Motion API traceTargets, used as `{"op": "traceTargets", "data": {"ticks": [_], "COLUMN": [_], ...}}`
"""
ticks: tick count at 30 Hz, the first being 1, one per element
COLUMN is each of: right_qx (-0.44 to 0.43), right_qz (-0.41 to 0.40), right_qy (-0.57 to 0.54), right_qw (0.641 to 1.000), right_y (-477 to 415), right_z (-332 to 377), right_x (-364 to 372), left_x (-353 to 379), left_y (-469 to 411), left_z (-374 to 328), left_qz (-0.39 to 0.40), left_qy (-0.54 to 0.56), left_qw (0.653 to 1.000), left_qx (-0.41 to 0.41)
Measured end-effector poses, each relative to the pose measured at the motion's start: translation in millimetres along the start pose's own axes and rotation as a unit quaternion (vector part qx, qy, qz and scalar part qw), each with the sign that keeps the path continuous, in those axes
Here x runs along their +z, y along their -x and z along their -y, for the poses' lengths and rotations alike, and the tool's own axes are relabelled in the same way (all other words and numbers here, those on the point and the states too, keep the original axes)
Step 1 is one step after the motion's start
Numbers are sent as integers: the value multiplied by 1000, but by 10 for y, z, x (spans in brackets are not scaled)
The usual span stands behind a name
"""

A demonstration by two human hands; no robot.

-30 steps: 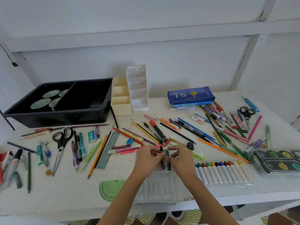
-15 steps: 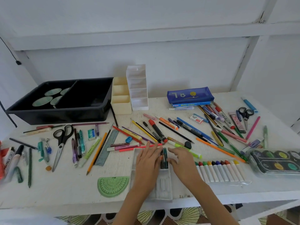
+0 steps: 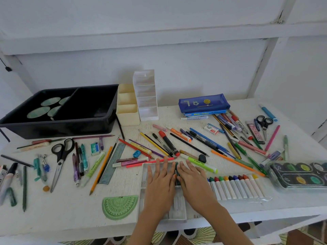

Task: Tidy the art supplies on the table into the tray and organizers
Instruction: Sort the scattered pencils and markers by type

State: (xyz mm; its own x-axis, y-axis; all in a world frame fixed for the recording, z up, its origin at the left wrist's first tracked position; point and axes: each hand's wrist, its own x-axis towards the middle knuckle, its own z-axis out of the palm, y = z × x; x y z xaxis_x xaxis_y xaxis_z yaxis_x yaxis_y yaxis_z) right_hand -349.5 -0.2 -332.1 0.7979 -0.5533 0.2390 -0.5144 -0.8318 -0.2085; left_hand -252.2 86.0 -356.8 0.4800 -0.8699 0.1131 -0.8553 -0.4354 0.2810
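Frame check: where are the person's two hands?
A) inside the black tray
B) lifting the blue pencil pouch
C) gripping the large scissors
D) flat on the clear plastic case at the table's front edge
D: the left hand and right hand lie with straight fingers on the clear case, dark markers between them, away from the large scissors, black tray and blue pouch.

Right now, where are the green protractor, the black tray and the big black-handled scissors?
green protractor [image 3: 120,206]: head view, middle of its half-disc.
black tray [image 3: 58,129]: head view, front outer wall.
big black-handled scissors [image 3: 59,163]: head view, the pivot.
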Motion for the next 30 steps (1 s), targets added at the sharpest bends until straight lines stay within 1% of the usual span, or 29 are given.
{"op": "traceTargets", "data": {"ticks": [2, 4, 6, 9, 12, 14, 15, 18, 21, 24, 27, 28, 30], "right_qx": [-16, -19, 13, 50, 54, 57, 61, 77, 96, 118, 181, 203, 239], "right_qz": [20, -2, -39, -58, 5, 31, 32, 32, 54, 41, -35, -57, -80], "right_qy": [-54, -106, -124, -101, -58, -52, -57, -91, -138, -223, -310, -336, -371], "right_qw": [998, 994, 991, 992, 997, 997, 996, 992, 984, 967, 933, 918, 894], "right_y": [-46, -117, -225, -433, -622, -682, -705, -738, -787, -856, -931, -953, -988], "right_z": [-37, -96, -212, -329, -430, -442, -450, -495, -559, -616, -672, -694, -750], "right_x": [-40, -98, -116, -133, -94, -66, -33, 16, 19, -12, -106, -139, -177], "left_x": [-73, -151, -168, -259, -249, -240, -240, -225, -198, -173, -161, -162, -163], "left_y": [-26, -85, -180, -345, -518, -640, -702, -919, -1167, -1409, -1615, -1680, -1811], "left_z": [-42, -81, -99, -159, -188, -206, -209, -174, -115, -77, -68, -64, -58], "left_qz": [-2, -33, -65, -123, -145, -149, -147, -119, -103, -110, -111, -100, -56], "left_qy": [5, 45, 96, 162, 188, 195, 197, 200, 199, 204, 209, 199, 136], "left_qw": [1000, 998, 993, 979, 971, 969, 969, 973, 975, 973, 971, 973, 984], "left_qx": [-20, -1, 7, -3, 2, 6, 8, 4, 4, 10, 32, 52, 102]}}
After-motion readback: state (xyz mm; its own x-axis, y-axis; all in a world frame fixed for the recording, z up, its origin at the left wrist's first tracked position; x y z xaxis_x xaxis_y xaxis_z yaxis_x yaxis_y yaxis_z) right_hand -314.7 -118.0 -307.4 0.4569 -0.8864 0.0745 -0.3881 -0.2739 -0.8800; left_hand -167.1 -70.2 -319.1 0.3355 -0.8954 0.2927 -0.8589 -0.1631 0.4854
